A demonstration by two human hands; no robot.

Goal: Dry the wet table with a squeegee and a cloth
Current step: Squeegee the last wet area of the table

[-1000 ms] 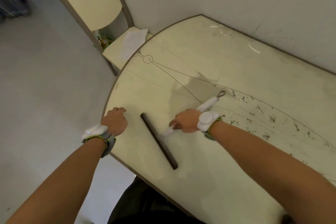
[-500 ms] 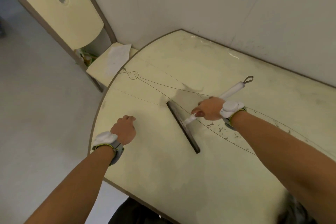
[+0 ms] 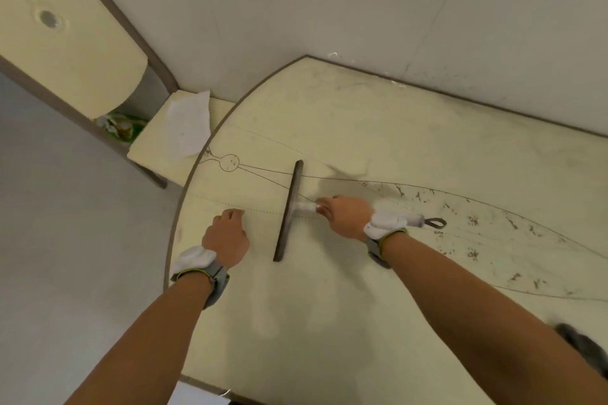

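The squeegee (image 3: pixel 290 217) is seen near the middle of the frame, lying on the table (image 3: pixel 329 322). Its dark blade is set against the tabletop and runs from the upper middle down toward the lower left. Its white handle is pointed to the right and is ended by a small dark loop.

The handle is grasped by the right hand (image 3: pixel 345 215), just right of the blade, with the fingers wrapped round it. The rest of the handle is hidden under the wrist and is seen again beyond the wristband (image 3: pixel 385 230).

The left hand (image 3: pixel 225 235) is placed on the table left of the blade, apart from it and near the curved edge. Its fingers are clenched under the palm and nothing is seen to be held in them. A second wristband (image 3: pixel 200 268) is worn on that wrist.

A darker damp patch (image 3: pixel 345 181) is seen on the tabletop, just right of the blade's upper end. Thin drawn lines and a small circle (image 3: pixel 229 163) are marked on the surface left of the blade. Dark flecks (image 3: pixel 473 220) are scattered toward the right of the frame.

The cloth (image 3: pixel 189 123), white and crumpled, is laid on the seat of a chair (image 3: pixel 65 36) at the upper left, just beside the table's edge and well apart from both hands. The table's far side is set against a pale wall (image 3: pixel 394 10). A dark thing (image 3: pixel 585 348) is glimpsed at the lower right edge; what it is cannot be told.
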